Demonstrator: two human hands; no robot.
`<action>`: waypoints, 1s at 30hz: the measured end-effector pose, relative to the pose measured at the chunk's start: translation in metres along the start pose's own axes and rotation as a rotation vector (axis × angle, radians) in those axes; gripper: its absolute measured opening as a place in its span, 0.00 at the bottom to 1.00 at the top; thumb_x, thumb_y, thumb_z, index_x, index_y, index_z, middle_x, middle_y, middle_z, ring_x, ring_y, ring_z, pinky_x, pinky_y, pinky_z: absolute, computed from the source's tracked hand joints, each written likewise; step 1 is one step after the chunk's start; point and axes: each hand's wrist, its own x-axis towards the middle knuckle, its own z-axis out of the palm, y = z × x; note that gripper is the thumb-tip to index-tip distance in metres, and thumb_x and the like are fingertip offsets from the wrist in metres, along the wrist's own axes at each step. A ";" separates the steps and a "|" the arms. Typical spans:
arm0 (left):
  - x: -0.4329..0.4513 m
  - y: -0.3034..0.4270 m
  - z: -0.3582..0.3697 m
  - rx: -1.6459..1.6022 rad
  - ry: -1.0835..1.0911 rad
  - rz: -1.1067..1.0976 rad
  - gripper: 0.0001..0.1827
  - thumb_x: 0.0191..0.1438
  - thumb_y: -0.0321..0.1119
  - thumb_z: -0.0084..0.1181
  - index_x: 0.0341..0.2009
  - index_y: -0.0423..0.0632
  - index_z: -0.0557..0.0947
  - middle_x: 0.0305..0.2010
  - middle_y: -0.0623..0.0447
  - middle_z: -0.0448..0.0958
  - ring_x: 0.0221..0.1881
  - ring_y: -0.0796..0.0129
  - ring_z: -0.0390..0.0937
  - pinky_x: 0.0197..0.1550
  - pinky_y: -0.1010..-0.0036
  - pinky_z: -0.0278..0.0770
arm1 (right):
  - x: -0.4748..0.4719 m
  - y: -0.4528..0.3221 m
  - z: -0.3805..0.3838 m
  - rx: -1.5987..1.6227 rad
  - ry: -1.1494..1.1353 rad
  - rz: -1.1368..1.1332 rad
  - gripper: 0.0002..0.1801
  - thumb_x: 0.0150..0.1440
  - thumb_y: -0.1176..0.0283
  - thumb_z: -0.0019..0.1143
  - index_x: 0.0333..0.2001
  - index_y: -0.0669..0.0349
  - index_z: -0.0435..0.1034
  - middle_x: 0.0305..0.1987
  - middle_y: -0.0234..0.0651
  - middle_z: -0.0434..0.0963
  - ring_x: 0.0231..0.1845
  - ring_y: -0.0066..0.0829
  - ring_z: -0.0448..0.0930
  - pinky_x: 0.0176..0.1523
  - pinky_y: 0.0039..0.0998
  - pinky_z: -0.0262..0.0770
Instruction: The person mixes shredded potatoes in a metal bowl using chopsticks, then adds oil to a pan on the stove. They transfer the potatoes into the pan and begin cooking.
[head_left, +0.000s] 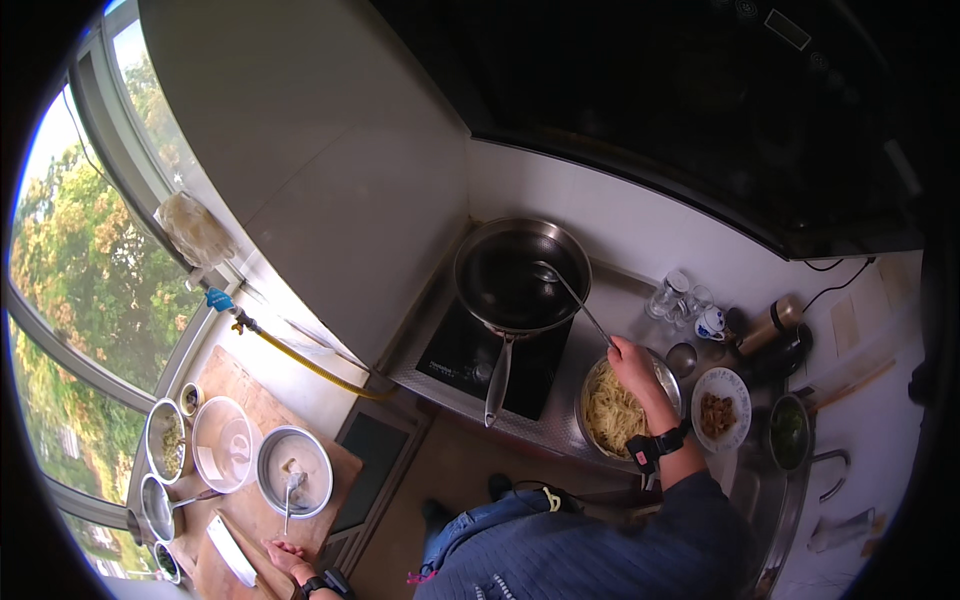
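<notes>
My right hand grips the handle of a metal ladle, its bowl resting inside a dark wok. The wok sits on a black glass cooktop, handle towards me. Below my right forearm is a metal bowl of pale shredded food, perhaps potato. At lower left, my left hand is by the edge of a wooden cutting board that bears a cleaver. Its fingers look curled; whether they hold anything is unclear. Just beyond them stands a metal basin with a spoon in pale contents.
A clear plastic bowl and several small bowls line the window side. A yellow hose runs along the ledge. To the right stand glass jars, a plate of brown pieces, a bowl of greens and a faucet.
</notes>
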 end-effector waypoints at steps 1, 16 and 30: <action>-0.001 0.001 0.000 0.005 0.001 -0.003 0.25 0.61 0.61 0.43 0.22 0.55 0.66 0.11 0.62 0.57 0.09 0.76 0.53 0.08 0.79 0.52 | 0.007 0.000 0.006 -0.034 0.049 -0.044 0.13 0.56 0.68 0.48 0.42 0.61 0.72 0.34 0.52 0.77 0.38 0.54 0.77 0.41 0.47 0.73; -0.017 0.011 0.008 -0.025 -0.008 0.009 0.25 0.61 0.60 0.44 0.22 0.54 0.66 0.10 0.61 0.57 0.09 0.76 0.53 0.09 0.79 0.52 | -0.026 -0.028 -0.016 0.210 -0.161 0.090 0.15 0.57 0.69 0.51 0.48 0.61 0.72 0.31 0.51 0.78 0.34 0.47 0.80 0.36 0.39 0.74; -0.010 0.008 0.004 -0.015 -0.020 -0.010 0.26 0.61 0.61 0.45 0.22 0.54 0.65 0.11 0.61 0.57 0.09 0.77 0.54 0.09 0.80 0.53 | -0.001 -0.001 0.071 -0.181 0.079 -0.004 0.18 0.57 0.68 0.49 0.51 0.57 0.72 0.29 0.51 0.78 0.31 0.51 0.78 0.35 0.47 0.75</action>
